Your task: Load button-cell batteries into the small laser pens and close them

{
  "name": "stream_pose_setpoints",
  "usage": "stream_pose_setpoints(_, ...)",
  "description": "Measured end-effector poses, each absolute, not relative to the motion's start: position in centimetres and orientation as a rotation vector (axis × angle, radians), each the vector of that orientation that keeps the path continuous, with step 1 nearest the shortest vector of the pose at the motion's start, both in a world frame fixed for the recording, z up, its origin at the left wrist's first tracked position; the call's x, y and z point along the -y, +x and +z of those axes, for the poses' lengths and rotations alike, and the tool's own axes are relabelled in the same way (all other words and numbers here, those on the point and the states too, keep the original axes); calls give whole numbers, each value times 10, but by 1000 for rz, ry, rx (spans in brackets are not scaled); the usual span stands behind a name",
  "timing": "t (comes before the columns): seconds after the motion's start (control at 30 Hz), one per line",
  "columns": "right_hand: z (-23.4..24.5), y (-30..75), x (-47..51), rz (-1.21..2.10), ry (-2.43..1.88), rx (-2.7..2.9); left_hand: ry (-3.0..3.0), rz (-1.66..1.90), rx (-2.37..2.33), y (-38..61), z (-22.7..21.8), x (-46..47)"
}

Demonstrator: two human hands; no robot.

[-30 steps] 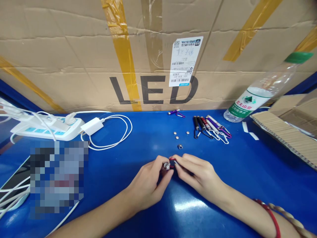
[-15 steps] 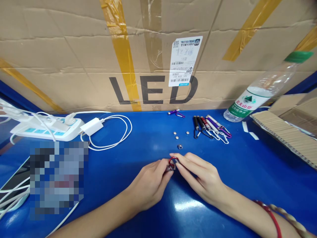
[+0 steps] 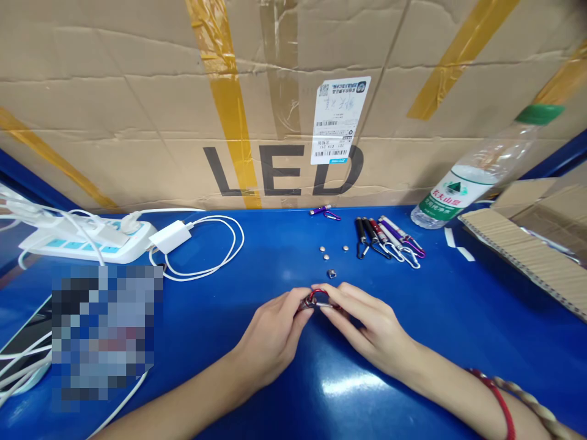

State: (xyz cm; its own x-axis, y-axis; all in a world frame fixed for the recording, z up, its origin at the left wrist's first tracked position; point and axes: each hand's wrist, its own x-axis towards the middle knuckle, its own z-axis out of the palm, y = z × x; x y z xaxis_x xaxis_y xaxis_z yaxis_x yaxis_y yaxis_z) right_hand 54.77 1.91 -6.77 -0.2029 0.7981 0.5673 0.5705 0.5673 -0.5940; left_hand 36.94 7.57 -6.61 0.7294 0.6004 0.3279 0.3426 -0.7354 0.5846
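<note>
- While the two hands meet low in the middle of the view, the red clip sits between their fingertips above the bench, its long axis running roughly from nine to three o'clock.
- At its nine o'clock end, the left hand has thumb and forefinger pinched on a metal part (whether part and clip are joined, I cannot tell).
- At its three o'clock end, the right hand has its fingertips clamped on the clip and partly hides it, so neither hand is the nearer.
- Toward one o'clock, just beyond the right fingertips, lies a metal block.
- Farther out, between twelve and one, lie three round discs.
- Between one and two, a row of penlights lies side by side; a purple penlight lies alone at twelve, near the cardboard.
</note>
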Motion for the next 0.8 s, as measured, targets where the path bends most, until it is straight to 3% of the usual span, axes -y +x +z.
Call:
stream_pose_setpoints(0.17,-68,550,-19,689,-1158,1815,2631,777,-733,372,-69,-77)
stream_pose_setpoints(0.57,-56,546,-21,721,-1131,1801,2544,656,-743,372,-70,-75)
stream_pose_setpoints(0.67,-48,552,-26,578,-1151,1789,2506,793,-849,371,-72,-73)
stream_pose_setpoints(0.8,-42,578,-38,143,-1287,1756,2470,892,-961,369,-74,-72)
